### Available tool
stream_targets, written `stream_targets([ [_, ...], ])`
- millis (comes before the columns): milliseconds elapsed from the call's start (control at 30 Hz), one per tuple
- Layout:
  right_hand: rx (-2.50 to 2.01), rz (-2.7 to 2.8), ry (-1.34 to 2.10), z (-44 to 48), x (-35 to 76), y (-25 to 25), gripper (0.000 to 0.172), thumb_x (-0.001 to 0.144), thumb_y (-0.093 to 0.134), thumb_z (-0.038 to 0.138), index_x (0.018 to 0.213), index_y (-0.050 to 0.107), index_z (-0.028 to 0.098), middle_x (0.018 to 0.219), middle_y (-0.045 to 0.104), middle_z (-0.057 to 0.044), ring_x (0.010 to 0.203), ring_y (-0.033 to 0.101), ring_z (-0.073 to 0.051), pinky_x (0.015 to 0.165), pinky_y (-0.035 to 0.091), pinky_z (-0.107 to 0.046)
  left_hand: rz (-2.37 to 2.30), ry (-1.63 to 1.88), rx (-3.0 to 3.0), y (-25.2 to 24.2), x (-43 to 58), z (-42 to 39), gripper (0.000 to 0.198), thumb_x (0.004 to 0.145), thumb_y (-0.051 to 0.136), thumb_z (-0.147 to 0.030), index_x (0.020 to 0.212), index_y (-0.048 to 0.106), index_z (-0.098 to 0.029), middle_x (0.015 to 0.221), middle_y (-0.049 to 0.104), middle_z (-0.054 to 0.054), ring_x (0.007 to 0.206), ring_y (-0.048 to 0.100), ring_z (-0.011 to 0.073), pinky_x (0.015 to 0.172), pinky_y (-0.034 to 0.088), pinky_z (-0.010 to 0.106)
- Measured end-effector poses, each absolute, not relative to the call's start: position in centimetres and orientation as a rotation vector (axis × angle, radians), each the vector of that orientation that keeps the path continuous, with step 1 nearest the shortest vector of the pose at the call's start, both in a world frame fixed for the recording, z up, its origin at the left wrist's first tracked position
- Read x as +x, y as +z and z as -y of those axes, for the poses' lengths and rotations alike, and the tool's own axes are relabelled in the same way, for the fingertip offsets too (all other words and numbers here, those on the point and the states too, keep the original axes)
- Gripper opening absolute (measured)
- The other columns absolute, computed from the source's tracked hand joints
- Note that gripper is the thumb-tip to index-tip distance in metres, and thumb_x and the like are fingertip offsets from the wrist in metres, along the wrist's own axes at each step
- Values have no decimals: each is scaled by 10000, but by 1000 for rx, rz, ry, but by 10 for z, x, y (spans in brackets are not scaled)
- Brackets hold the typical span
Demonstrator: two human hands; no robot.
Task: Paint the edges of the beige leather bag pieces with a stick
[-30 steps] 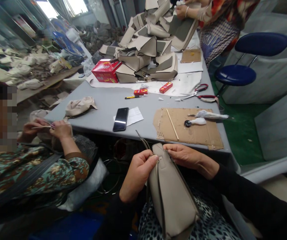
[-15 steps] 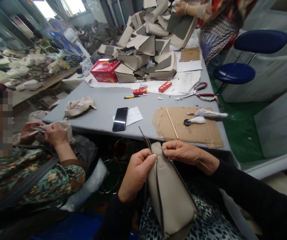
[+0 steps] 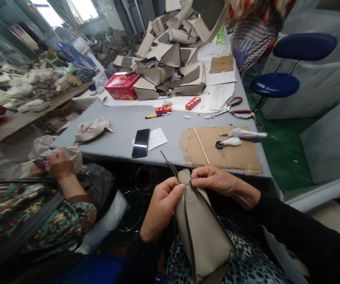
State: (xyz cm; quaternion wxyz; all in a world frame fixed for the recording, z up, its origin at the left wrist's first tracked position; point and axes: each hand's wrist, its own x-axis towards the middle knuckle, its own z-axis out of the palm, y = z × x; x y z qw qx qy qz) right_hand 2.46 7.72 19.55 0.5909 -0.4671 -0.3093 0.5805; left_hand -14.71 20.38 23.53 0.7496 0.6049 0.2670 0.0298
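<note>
A beige leather-like bag (image 3: 207, 230) with dark edges rests on my lap, its narrow end pointing toward the table. My left hand (image 3: 163, 205) is closed on that end, the thumb pressed on top near a small hole. From the other side my right hand (image 3: 217, 181) pinches the bag's dark edge close to the left thumb. A thin strap (image 3: 170, 162) sticks up beyond my left fingers. Whether a smaller part sits between my right fingertips is hidden.
On the grey table (image 3: 119, 130) lie a phone (image 3: 140, 142), a cardboard sheet (image 3: 221, 152) with a wooden stick, scissors (image 3: 231, 106) and a red box (image 3: 121, 86). Bags (image 3: 170, 55) are piled behind. A co-worker's hand (image 3: 59, 165) works at left; another person stands at the back.
My hands and the bag stay nearly in place. The view has shifted slightly. The co-worker on the left has leaned away, and the person at the back has lifted a bag, uncovering a green item.
</note>
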Motion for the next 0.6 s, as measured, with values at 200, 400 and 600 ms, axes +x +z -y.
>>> stream_targets([
  [200,-1113,604,1279,-77,11,193,422,752,836,526,761,663,141,629,505,45,586,386,-90,566,284,-233,-619,124,1497,229,-147,-204,374,899,678,-502,760,542,-182,748,555,0,681,471,135,602,357,244],
  [400,-1173,575,1183,-76,-2,187,455,760,813,570,733,632,153,584,447,60,550,324,-86,521,218,-246,-664,228,1718,220,-149,-199,337,940,614,-455,744,556,-188,701,461,-28,670,396,137,612,332,260],
  [600,-1160,560,1155,-73,-7,180,462,782,797,566,729,564,170,600,406,73,558,311,-82,523,215,-244,-687,219,1681,210,-148,-196,339,944,603,-458,743,522,-198,695,442,-39,656,381,132,613,331,256],
])
